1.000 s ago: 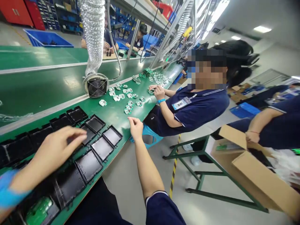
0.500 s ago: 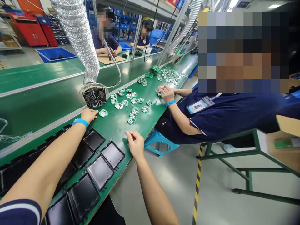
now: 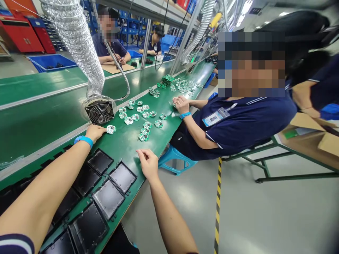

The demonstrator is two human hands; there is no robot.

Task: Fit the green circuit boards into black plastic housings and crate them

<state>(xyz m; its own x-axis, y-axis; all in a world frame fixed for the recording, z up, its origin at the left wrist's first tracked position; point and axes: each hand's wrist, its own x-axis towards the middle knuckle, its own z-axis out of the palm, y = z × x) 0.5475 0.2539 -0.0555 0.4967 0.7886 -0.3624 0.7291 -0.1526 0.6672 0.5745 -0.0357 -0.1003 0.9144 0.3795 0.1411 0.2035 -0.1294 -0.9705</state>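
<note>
My left hand [image 3: 94, 132] is stretched far out over the green bench [image 3: 127, 139], fingers closed on a small green circuit board [image 3: 111, 129] just below the round fan [image 3: 99, 111]. A blue band sits on that wrist. My right hand [image 3: 147, 163] rests at the bench's near edge, fingers curled loosely, with nothing visible in them. Several more small circuit boards [image 3: 144, 118] lie scattered further along the bench. Black square trays [image 3: 113, 187] lie in a row under my left arm.
A co-worker in a dark blue shirt [image 3: 238, 123] sits on a blue stool [image 3: 173, 160] to the right, hands at the bench among boards. A silver flexible duct [image 3: 76, 42] rises from the fan. A green conveyor belt [image 3: 39, 116] runs behind. Cardboard boxes [image 3: 312, 135] sit far right.
My left hand has reached from the black trays out to the fan and closed on the nearest circuit board. My right hand has stayed at the bench edge.
</note>
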